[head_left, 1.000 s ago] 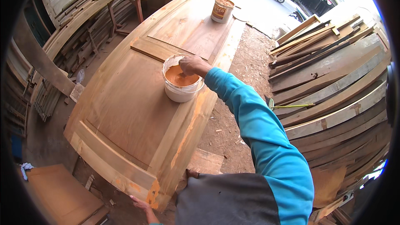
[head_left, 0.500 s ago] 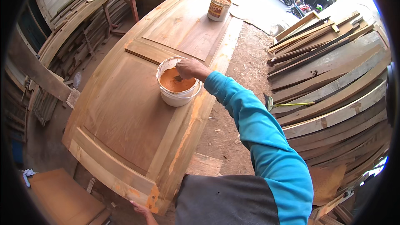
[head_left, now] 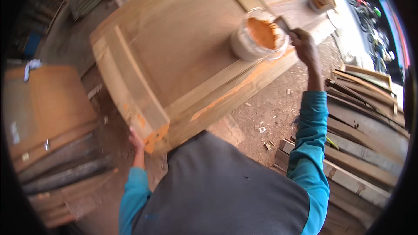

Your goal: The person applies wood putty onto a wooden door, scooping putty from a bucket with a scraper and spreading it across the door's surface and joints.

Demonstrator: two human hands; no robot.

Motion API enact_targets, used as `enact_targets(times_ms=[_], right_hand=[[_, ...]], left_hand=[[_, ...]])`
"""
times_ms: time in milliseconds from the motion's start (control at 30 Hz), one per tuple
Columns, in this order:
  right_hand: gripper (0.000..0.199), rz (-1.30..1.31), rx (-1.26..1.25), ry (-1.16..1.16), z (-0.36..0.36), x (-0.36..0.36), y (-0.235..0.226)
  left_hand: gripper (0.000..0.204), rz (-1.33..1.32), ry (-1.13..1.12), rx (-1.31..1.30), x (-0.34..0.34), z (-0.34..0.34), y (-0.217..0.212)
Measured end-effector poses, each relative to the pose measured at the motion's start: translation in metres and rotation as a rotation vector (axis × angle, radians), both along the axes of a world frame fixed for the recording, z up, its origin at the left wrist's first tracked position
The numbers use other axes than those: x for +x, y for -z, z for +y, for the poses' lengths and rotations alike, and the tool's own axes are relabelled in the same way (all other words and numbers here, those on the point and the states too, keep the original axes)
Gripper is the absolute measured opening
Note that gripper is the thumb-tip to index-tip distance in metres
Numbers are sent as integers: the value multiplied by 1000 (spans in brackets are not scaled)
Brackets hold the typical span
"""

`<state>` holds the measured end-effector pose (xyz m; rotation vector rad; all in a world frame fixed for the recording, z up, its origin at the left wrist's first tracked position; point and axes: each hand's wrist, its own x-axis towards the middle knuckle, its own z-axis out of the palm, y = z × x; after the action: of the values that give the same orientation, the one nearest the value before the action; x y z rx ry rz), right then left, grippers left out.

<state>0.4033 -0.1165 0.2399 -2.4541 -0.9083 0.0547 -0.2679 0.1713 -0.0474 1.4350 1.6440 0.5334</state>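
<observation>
Brown earth ground (head_left: pixel 274 109), with small wood chips on it, shows in the middle right of the frame, and many wooden planks (head_left: pixel 348 182) lie piled along the right side. At the upper right, beyond the work place, some motorbikes (head_left: pixel 370 30) are visible, but they are blurred. One large wooden door (head_left: pixel 187 61) lies flat and goes slantwise from the center left to the upper right. Orange patches (head_left: pixel 226 95) mark its lower side and its near corner. On this door, right of the upper center, stands a white bucket (head_left: pixel 244 45), and inside it there is orange paste (head_left: pixel 261 34). Farther up to the right, a smaller bucket (head_left: pixel 321 1) stands on the same door.

The right hand (head_left: pixel 305 45) is just beside the white bucket, with its fingers closed around a scraper (head_left: pixel 283 25). The blade of the scraper is at the right part of the bucket's rim; I cannot tell if they touch. The left hand (head_left: pixel 136 141), at the lower left of the center, is at the door's near end; whether its fingers grip the edge, I cannot tell. At the left side lies a brown board (head_left: pixel 61 95), with a white cloth (head_left: pixel 32 67) at its upper edge.
</observation>
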Motion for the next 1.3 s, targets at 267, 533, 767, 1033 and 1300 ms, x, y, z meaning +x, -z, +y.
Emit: enact_targets(times_ms=[267, 533, 767, 1033, 1300], right_hand=[[39, 309, 39, 262, -41, -17, 51], [23, 554, 425, 340, -23, -109, 43], [24, 652, 548, 114, 51, -256, 42], [23, 1083, 226, -102, 170, -418, 96], [28, 340, 20, -417, 250, -494, 174]], left_hand=[[84, 168, 26, -33, 28, -1, -19], [77, 63, 119, -144, 16, 7, -32], [75, -156, 167, -63, 12, 4, -25], [85, -342, 111, -366, -54, -9, 26], [62, -33, 130, -473, -211, -31, 52]])
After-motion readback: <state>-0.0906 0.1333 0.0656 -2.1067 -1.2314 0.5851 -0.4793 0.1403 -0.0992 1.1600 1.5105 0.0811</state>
